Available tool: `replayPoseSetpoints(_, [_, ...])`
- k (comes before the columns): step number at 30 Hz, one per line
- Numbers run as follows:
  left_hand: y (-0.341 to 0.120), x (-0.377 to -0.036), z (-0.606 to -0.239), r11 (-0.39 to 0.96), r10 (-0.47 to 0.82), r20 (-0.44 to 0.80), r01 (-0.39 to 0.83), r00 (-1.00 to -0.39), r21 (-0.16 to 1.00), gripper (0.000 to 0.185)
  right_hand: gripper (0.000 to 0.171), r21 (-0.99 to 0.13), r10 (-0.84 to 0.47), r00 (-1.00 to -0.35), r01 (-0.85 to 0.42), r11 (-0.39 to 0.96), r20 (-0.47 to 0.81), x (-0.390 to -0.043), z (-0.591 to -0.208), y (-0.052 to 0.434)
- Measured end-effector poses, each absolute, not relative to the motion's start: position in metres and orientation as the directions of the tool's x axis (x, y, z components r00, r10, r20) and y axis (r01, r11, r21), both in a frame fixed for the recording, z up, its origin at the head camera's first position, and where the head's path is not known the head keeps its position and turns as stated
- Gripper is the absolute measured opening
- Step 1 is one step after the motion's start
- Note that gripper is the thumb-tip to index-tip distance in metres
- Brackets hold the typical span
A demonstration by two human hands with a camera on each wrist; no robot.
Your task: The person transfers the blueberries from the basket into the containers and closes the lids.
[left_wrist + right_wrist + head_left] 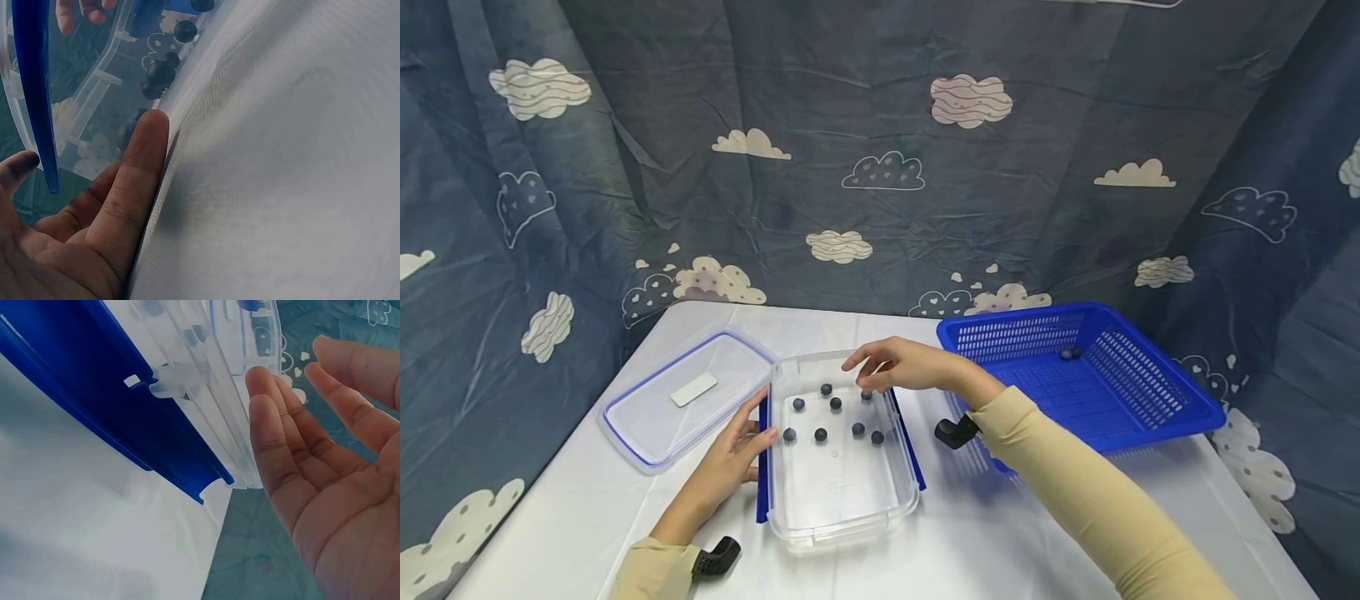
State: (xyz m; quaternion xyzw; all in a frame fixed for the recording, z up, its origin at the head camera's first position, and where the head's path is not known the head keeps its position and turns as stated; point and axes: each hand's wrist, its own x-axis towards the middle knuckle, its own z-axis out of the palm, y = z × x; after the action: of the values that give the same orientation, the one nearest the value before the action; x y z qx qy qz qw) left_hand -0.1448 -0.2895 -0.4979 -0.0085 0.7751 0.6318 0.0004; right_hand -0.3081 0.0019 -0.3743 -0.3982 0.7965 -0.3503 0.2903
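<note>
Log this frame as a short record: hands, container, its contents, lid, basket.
left hand: open, fingers resting against the left side of the clear container
right hand: open, empty, hovering over the container's far right corner
clear container: uncovered, blue side clasps, on the white table
dark balls: eight in the container's far half, lying apart
lid: flat on the table, left of the container
blue basket: right of the container, two more dark balls near its far wall

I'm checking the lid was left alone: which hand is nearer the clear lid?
Left. The left hand rests against the container's left side, beside the lid; the right hand hovers over the container's far edge.
</note>
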Motion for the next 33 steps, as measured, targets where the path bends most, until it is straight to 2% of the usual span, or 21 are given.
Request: replayPoseSetpoints(33, [-0.289,-0.143,-0.497,0.187,-0.006,-0.008,-0.009,-1.0,0.982,0.073,0.041,-0.806,-0.774,-0.603,-0.351,0.476,-0.195,-0.321,-0.364,0.034])
